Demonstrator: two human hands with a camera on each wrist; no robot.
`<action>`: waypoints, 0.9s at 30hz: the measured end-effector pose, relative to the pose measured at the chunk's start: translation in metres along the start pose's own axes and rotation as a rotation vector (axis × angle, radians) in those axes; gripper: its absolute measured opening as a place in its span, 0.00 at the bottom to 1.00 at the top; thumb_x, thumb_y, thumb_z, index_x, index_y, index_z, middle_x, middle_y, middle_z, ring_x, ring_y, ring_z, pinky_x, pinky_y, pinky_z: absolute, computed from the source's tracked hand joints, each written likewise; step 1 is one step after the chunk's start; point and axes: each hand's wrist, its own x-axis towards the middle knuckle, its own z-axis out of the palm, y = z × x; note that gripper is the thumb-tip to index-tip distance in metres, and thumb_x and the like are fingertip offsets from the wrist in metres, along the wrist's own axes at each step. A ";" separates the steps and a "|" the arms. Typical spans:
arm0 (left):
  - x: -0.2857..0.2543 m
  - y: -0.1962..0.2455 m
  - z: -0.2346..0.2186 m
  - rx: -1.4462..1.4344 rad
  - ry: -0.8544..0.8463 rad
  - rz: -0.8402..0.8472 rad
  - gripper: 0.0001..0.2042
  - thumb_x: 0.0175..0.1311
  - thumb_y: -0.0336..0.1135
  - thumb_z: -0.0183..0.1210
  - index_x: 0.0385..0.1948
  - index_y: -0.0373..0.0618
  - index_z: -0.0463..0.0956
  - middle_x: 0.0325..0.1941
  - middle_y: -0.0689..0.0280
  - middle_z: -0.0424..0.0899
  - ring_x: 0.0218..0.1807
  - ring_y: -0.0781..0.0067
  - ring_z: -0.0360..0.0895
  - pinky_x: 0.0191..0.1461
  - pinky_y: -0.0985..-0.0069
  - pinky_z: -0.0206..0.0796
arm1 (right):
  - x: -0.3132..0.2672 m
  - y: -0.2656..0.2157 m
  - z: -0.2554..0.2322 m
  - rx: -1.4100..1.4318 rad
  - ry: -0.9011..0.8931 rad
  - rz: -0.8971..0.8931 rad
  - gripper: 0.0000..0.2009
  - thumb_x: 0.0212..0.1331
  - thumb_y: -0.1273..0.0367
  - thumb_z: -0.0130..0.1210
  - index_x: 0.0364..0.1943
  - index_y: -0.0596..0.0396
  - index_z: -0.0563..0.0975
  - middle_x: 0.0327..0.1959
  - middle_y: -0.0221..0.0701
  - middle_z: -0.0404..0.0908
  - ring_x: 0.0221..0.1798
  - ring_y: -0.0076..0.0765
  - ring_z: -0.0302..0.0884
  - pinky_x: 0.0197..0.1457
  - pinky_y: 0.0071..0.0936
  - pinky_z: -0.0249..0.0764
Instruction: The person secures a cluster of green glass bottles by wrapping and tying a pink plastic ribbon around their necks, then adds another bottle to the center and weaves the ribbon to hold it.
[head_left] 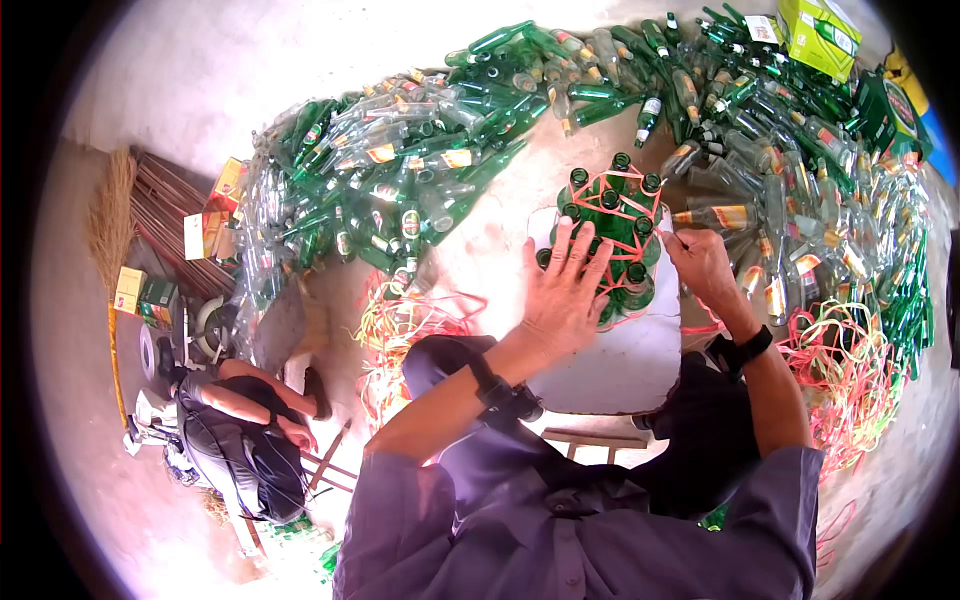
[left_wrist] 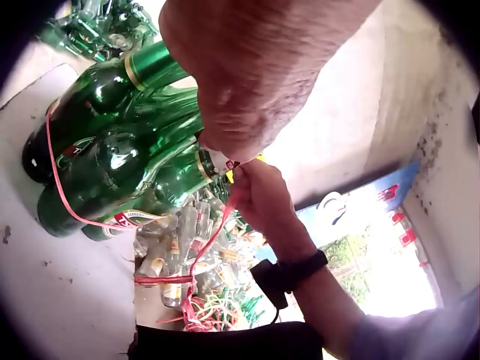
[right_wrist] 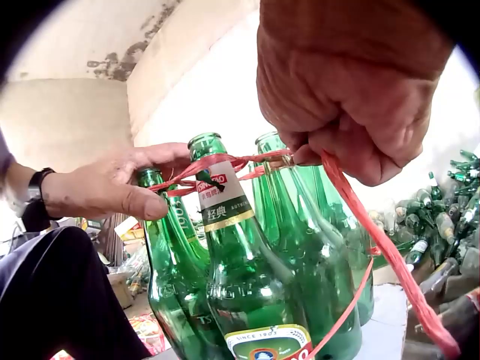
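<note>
A cluster of green glass bottles (right_wrist: 251, 274) stands upright on a white-topped stool (head_left: 605, 375), with red plastic twine (right_wrist: 386, 255) wound around the necks and the bodies. My left hand (head_left: 566, 300) rests over the near bottle tops, fingers extended and spread. In the right wrist view, that left hand (right_wrist: 105, 187) lies against the necks from the far side. On the other side of the bundle, my right hand (head_left: 703, 268) pinches the twine close to a neck with curled fingers. From this fist (right_wrist: 352, 112) a length of twine hangs down to the lower right.
Heaps of loose green and clear bottles (head_left: 390, 150) curve around the stool. Tangled twine (head_left: 840, 370) lies on the floor at right, with another tangle (head_left: 395, 340) at left. Another person (head_left: 250, 430) sits at far left, near a broom (head_left: 110, 210) and small cartons (head_left: 225, 185).
</note>
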 end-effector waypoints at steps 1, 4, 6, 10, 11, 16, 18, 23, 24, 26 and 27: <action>-0.002 -0.004 0.001 -0.008 0.017 0.001 0.38 0.60 0.45 0.62 0.73 0.48 0.59 0.81 0.53 0.51 0.83 0.50 0.42 0.76 0.32 0.27 | -0.003 -0.002 -0.002 -0.003 0.001 0.000 0.19 0.63 0.68 0.59 0.19 0.67 0.68 0.18 0.52 0.60 0.22 0.54 0.48 0.22 0.40 0.59; -0.002 -0.014 0.000 -0.047 0.021 -0.019 0.40 0.57 0.40 0.64 0.74 0.50 0.58 0.82 0.55 0.51 0.83 0.50 0.42 0.77 0.35 0.28 | -0.008 -0.005 -0.006 -0.048 -0.001 -0.027 0.17 0.61 0.69 0.58 0.19 0.66 0.69 0.19 0.53 0.63 0.22 0.56 0.51 0.22 0.42 0.61; -0.001 -0.022 -0.001 -0.021 0.028 -0.036 0.43 0.55 0.37 0.67 0.76 0.51 0.55 0.82 0.60 0.53 0.83 0.52 0.45 0.78 0.38 0.34 | -0.011 -0.008 -0.006 -0.047 -0.015 -0.008 0.15 0.60 0.70 0.58 0.20 0.66 0.70 0.19 0.52 0.64 0.22 0.57 0.53 0.23 0.43 0.61; -0.001 -0.053 -0.002 -0.038 0.008 -0.068 0.44 0.55 0.32 0.67 0.76 0.53 0.53 0.79 0.65 0.62 0.82 0.54 0.48 0.77 0.39 0.40 | -0.020 -0.018 -0.005 -0.032 -0.033 -0.038 0.15 0.60 0.70 0.58 0.20 0.65 0.70 0.19 0.52 0.64 0.21 0.58 0.55 0.23 0.42 0.62; 0.002 -0.061 -0.001 -0.039 0.006 -0.070 0.44 0.55 0.32 0.67 0.76 0.53 0.53 0.79 0.65 0.62 0.82 0.54 0.48 0.77 0.39 0.40 | -0.022 -0.024 -0.006 -0.044 -0.051 -0.024 0.15 0.60 0.70 0.59 0.20 0.65 0.70 0.19 0.52 0.65 0.21 0.59 0.56 0.23 0.42 0.63; 0.027 -0.092 -0.004 -0.008 0.017 -0.100 0.41 0.55 0.26 0.64 0.74 0.57 0.57 0.62 0.64 0.81 0.77 0.54 0.61 0.74 0.43 0.50 | -0.032 -0.029 -0.005 -0.040 -0.105 -0.018 0.15 0.60 0.70 0.59 0.19 0.65 0.71 0.19 0.53 0.68 0.21 0.61 0.63 0.23 0.42 0.65; 0.036 -0.097 -0.004 -0.015 0.018 -0.080 0.40 0.55 0.25 0.62 0.73 0.61 0.59 0.63 0.59 0.80 0.73 0.53 0.68 0.74 0.47 0.54 | -0.034 -0.037 -0.004 -0.098 -0.094 -0.054 0.15 0.60 0.71 0.59 0.18 0.64 0.71 0.19 0.52 0.70 0.21 0.61 0.68 0.24 0.44 0.66; 0.043 -0.106 0.002 -0.125 -0.018 -0.073 0.40 0.55 0.23 0.60 0.73 0.60 0.59 0.66 0.57 0.77 0.72 0.53 0.68 0.74 0.49 0.55 | -0.040 -0.042 0.016 -0.139 -0.092 -0.088 0.14 0.60 0.70 0.59 0.17 0.61 0.74 0.18 0.50 0.73 0.23 0.61 0.75 0.26 0.47 0.70; 0.043 -0.104 -0.001 -0.105 -0.037 -0.057 0.40 0.54 0.23 0.59 0.74 0.60 0.59 0.68 0.56 0.75 0.73 0.53 0.67 0.74 0.49 0.54 | -0.041 -0.043 0.017 -0.157 -0.112 -0.103 0.14 0.59 0.70 0.59 0.17 0.60 0.75 0.18 0.49 0.74 0.23 0.61 0.76 0.26 0.48 0.72; 0.043 -0.102 -0.007 -0.109 -0.106 -0.098 0.41 0.54 0.25 0.60 0.74 0.59 0.57 0.69 0.52 0.72 0.76 0.56 0.62 0.77 0.50 0.50 | -0.041 -0.043 0.018 -0.177 -0.117 -0.103 0.14 0.59 0.70 0.59 0.17 0.60 0.75 0.18 0.49 0.75 0.24 0.60 0.77 0.26 0.47 0.72; 0.045 -0.099 -0.015 -0.110 -0.172 -0.141 0.42 0.54 0.27 0.61 0.75 0.58 0.56 0.71 0.48 0.69 0.79 0.59 0.57 0.80 0.51 0.45 | -0.040 -0.044 0.018 -0.193 -0.121 -0.107 0.13 0.59 0.70 0.59 0.18 0.60 0.75 0.18 0.49 0.75 0.24 0.60 0.77 0.26 0.47 0.73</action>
